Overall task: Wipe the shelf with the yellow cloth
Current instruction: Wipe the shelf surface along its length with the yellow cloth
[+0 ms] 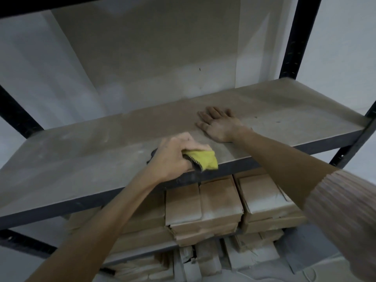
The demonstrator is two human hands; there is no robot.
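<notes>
The shelf (85, 159) is a dusty grey-brown board in a black metal frame, running across the middle of the head view. My left hand (173, 155) is closed around the yellow cloth (203, 160), which is bunched with a dark edge and pressed on the board at its front edge. My right hand (218, 124) lies flat on the board, palm down with fingers spread, farther back and to the right of the cloth. It holds nothing.
Stacks of brown paper-wrapped packages (219, 204) fill the lower shelf under the board. Black uprights (293, 37) stand at the right and left of the frame. A white wall (142, 58) lies behind the shelf.
</notes>
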